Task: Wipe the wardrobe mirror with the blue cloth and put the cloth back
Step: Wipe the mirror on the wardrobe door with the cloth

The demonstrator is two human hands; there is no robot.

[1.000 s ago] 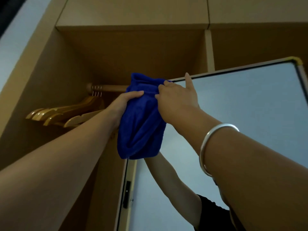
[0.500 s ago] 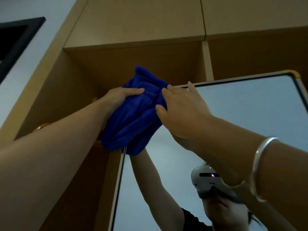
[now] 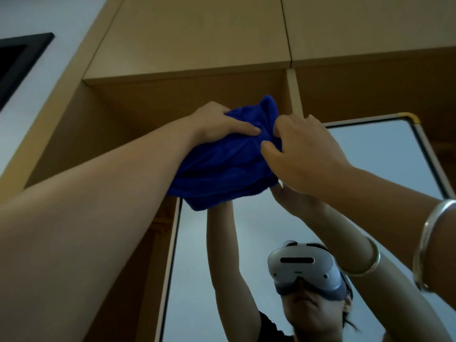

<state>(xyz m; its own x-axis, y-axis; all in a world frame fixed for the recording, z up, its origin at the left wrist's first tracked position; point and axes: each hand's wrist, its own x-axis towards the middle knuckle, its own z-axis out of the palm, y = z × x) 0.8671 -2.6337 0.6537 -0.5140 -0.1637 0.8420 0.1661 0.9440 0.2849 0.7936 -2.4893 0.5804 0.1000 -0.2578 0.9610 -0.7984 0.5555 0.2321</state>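
one tall tan wooden wardrobe [image 3: 197, 40] fills most of the view, with two upper cupboard doors above an open compartment. one large framed mirror [image 3: 370, 149] with a pale metal edge and a yellow corner piece stands in front of its right part, and it reflects one person wearing one grey headset, arms raised. one bunched deep-blue fleecy cloth [image 3: 222, 169] is held up high between two hands, at the mirror's top left corner and in front of the open compartment; whether it touches the glass cannot be told. the left hand [image 3: 217, 124] grips the cloth's upper left side, its fingers curled into the fabric. the right hand [image 3: 303, 151] pinches the cloth's right side, thumb and fingers bent into the folds. one silver bangle [image 3: 429, 243] circles the right wrist. one dark frame [image 3: 17, 62] sits on the white wall at far left.
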